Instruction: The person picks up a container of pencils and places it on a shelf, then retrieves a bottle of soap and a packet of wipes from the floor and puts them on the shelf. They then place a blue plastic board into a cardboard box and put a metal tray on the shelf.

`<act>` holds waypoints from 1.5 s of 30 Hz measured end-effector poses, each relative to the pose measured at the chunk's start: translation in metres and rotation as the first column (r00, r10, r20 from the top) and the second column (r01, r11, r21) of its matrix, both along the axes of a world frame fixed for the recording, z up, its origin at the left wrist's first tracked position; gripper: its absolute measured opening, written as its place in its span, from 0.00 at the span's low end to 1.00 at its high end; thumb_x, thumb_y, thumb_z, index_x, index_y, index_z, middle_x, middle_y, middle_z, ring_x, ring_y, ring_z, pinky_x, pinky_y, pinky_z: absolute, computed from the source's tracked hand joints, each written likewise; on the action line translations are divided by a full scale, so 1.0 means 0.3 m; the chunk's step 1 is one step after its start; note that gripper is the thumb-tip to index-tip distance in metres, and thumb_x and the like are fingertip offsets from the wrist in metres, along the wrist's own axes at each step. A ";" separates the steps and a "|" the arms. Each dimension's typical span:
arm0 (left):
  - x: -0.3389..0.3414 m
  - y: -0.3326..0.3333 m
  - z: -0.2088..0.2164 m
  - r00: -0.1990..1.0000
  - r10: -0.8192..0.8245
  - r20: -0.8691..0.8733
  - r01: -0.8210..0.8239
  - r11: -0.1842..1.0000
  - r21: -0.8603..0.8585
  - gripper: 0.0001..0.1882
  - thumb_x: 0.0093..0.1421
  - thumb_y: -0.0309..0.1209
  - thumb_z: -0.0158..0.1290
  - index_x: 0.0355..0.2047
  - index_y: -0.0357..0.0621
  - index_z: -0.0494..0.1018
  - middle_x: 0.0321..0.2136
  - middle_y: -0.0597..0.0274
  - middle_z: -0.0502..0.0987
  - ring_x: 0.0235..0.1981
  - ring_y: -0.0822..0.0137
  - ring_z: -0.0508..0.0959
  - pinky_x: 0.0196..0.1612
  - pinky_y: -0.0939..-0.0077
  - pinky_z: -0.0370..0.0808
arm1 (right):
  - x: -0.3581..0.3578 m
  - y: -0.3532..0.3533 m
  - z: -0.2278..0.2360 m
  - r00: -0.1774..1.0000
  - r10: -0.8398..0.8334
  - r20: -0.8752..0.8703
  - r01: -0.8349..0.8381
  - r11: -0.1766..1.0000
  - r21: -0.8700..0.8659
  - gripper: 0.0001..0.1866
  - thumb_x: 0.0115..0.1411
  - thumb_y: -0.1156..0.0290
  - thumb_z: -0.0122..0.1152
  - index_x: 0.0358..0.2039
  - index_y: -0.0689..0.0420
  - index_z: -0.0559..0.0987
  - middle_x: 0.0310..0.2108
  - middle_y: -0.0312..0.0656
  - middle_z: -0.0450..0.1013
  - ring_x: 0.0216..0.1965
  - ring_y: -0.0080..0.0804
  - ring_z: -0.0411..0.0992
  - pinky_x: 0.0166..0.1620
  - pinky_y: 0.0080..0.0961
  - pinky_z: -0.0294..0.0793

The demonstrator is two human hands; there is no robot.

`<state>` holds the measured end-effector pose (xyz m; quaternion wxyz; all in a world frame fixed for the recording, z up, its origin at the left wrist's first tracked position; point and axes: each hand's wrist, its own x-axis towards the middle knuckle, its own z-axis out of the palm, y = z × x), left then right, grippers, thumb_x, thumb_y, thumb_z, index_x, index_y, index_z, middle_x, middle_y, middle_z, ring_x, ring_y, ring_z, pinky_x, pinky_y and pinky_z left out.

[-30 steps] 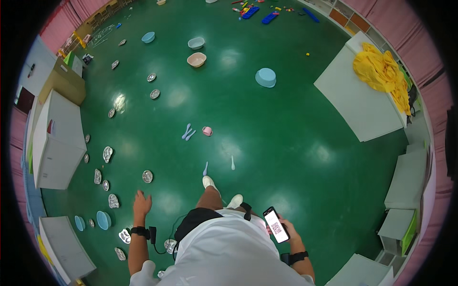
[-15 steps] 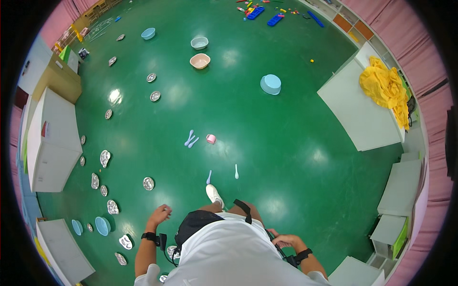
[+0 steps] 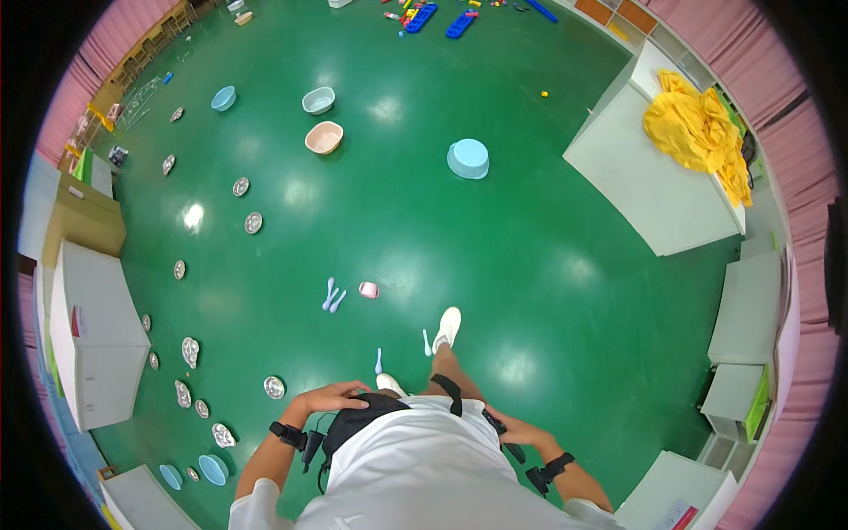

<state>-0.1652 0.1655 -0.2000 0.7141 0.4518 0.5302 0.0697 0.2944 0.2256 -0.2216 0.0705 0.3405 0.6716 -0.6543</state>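
My left hand (image 3: 343, 397) lies over the black waist bag (image 3: 360, 420) with its fingers stretched out and nothing held. At my right hip, my right hand (image 3: 519, 430) rests against a small black device (image 3: 495, 423); its fingers are partly hidden. On the green floor ahead of me are several lavender spoons (image 3: 330, 297) in a small group, beside a pink two-handled cup (image 3: 369, 290). One more lavender spoon (image 3: 379, 361) lies by my left shoe. A pale spoon (image 3: 427, 343) lies just left of my forward right shoe (image 3: 449, 327).
Several metal dishes (image 3: 275, 387) are spread over the left side. A peach basin (image 3: 323, 138), a grey-blue basin (image 3: 318, 101) and an upturned blue basin (image 3: 469, 158) stand farther off. Yellow cloth (image 3: 698, 124) drapes a white cabinet (image 3: 645, 168) at right; blue trays (image 3: 422, 18) lie far ahead.
My right foot has stepped forward beside the pale spoon. My left hand has swung in from the side onto the waist bag. The right hand stays at the hip.
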 end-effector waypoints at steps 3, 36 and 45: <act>0.022 0.222 0.030 0.998 0.052 0.035 -0.047 0.990 -0.137 0.28 0.59 0.47 0.54 0.55 0.49 0.65 0.42 0.59 0.73 0.45 0.66 0.70 0.50 0.72 0.67 | 0.041 0.227 -0.081 0.992 0.086 0.091 -0.099 0.983 0.154 0.46 0.48 0.62 0.60 0.67 0.49 0.51 0.54 0.54 0.65 0.53 0.42 0.66 0.55 0.31 0.64; -0.858 1.928 0.049 0.930 0.351 -0.108 -0.367 0.903 -0.226 0.21 0.56 0.46 0.58 0.41 0.45 0.69 0.37 0.65 0.71 0.38 0.72 0.72 0.38 0.76 0.76 | -0.999 2.479 -0.086 0.867 0.315 0.385 -0.342 0.940 0.000 0.40 0.56 0.43 0.46 0.60 0.61 0.60 0.51 0.60 0.68 0.51 0.52 0.68 0.52 0.37 0.67; -1.028 2.564 0.015 0.889 0.446 -0.100 -0.457 0.866 -0.201 0.19 0.57 0.44 0.58 0.41 0.46 0.68 0.33 0.68 0.69 0.33 0.75 0.69 0.33 0.79 0.72 | -1.193 3.241 -0.086 0.855 0.280 0.436 -0.275 0.958 -0.076 0.34 0.57 0.43 0.44 0.47 0.65 0.73 0.47 0.56 0.71 0.47 0.45 0.70 0.51 0.34 0.66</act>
